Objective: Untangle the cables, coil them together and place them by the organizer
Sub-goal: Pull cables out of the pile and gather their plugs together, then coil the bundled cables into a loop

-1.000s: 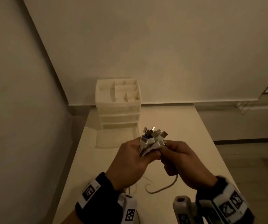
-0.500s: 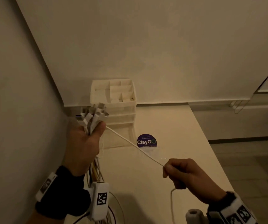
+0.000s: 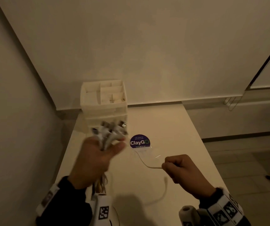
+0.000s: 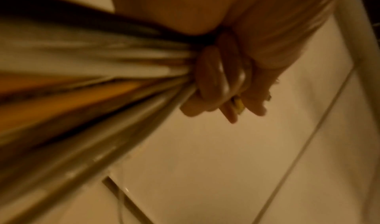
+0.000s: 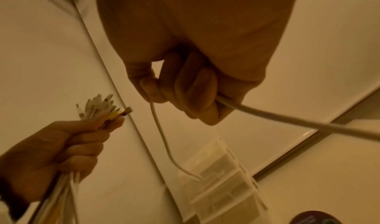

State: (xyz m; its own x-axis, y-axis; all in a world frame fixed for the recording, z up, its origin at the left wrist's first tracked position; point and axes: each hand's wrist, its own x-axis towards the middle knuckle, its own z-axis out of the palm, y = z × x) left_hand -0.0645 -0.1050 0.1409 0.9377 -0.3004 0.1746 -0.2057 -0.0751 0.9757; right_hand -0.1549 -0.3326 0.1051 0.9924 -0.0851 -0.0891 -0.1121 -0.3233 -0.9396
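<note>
Nearest us, our right hand (image 3: 182,170) is curled round a single white cable (image 3: 149,165), thumb and fingers pinching it over the table (image 3: 188,152) toward its right edge; one end trails down past the wrist, the other arcs loosely toward our left. Our left hand (image 3: 96,159), raised above the table's left edge, is wrapped round the bundle of cables (image 3: 109,134), plugs fanned out above the fist and the rest hanging below the wrist. The head view blurs this hand, so we cannot count the plugs.

Further out, a round purple sticker (image 3: 139,141) lies flat on the table, and behind it the white organizer (image 3: 104,101) stands at the far left corner against the wall.

We judge we are in the untangling step: one cable drawn apart from the bunch, nothing coiled yet. Whether it is fully free of the bundle we cannot tell. Next we would need to run it clear of the others, lay it alongside them, then wind all together and set them by the organizer.
</note>
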